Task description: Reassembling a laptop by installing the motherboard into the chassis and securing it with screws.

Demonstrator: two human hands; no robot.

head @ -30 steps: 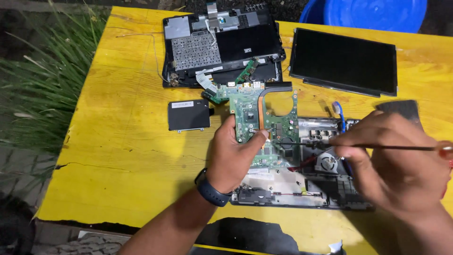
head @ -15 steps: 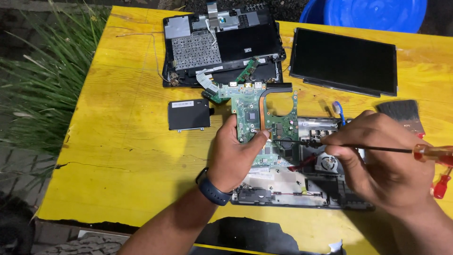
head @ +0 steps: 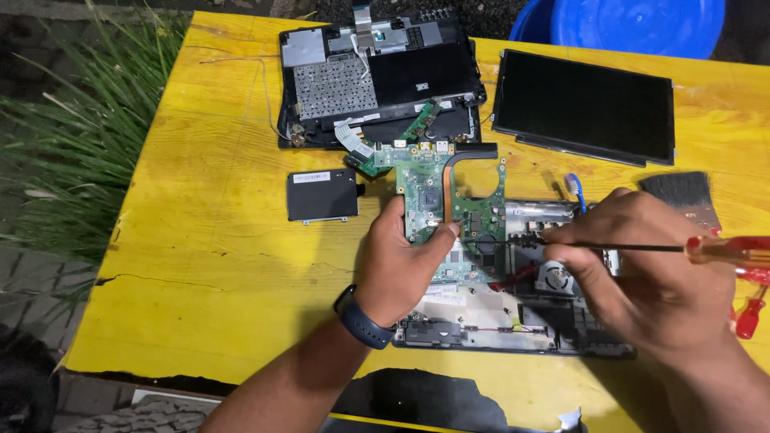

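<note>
Left hand: the left hand [head: 401,269] is curled around the lower left edge of the green circuit board [head: 449,204], thumb pressed on the board's face, fingers tucked behind it. Dark wristband on that wrist.
Right hand: the right hand [head: 642,273] is closed on a long thin screwdriver [head: 609,247], pinching the metal shaft between thumb and fingertips. The red see-through handle sticks out to the right edge of the shot, and the tip reaches left onto the board, just right of the left thumb.
Circuit board: sits mid-table, tilted up a bit off the open laptop base, with a copper heat pipe curving across its top half. Can't tell exactly how high it's lifted.
Laptop base: the black laptop base [head: 513,329] lies right under both hands, guts showing, a round fan near the right hand, red wire running across it.
Small stuff nearby: a black hard drive [head: 322,195] lies flat to the left of the board, apart from it. A blue-headed toothbrush [head: 574,189] pokes out just above the right hand, and a flat paintbrush [head: 678,192] lies beside that.
Further back: a keyboard panel [head: 377,76] lies face down, with ribbon cables hanging toward the board. The bare laptop screen [head: 584,104] lies to its right.
Table: the yellow table [head: 208,265] is cracked along its near edge.
Way back: a blue tub [head: 634,24] past the far edge, grass off to the left.
</note>
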